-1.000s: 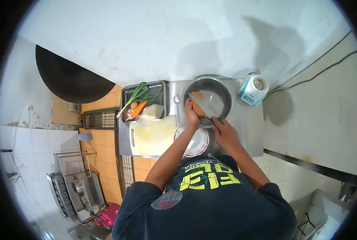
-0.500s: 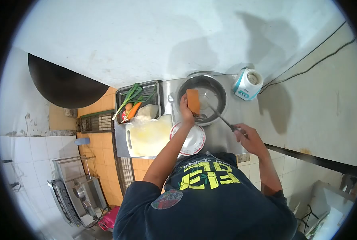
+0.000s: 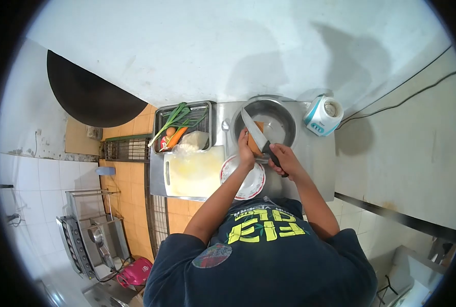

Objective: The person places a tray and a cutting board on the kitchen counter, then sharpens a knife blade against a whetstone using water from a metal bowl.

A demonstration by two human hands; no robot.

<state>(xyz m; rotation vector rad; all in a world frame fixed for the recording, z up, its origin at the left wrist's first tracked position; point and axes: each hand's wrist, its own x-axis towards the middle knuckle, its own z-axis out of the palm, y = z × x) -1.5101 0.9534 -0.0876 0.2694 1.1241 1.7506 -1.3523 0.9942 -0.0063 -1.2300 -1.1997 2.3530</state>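
My left hand (image 3: pixel 245 149) is wrapped round an orange block (image 3: pixel 253 145) at the near left side of a large metal pot (image 3: pixel 292 120). What the block is made of I cannot make out. My right hand (image 3: pixel 287 161) grips the black handle of a large kitchen knife (image 3: pixel 254 129). Its broad blade lies across the block, pointing up and to the left, and hides part of it. Just below my left hand is a white bowl (image 3: pixel 254 185) with a red patterned rim.
A cutting board (image 3: pixel 192 176) lies on the steel counter at the left. Behind it a dark tray (image 3: pixel 210 110) holds a leek, a carrot (image 3: pixel 179 135), an egg and a bagged white item. A spoon (image 3: pixel 225 128) rests beside the pot. At the right stands a blender base (image 3: pixel 322 116).
My right hand has moved left and brought the knife up out of the pot onto the block. The block has turned in my left hand, and the camera view has shifted slightly.
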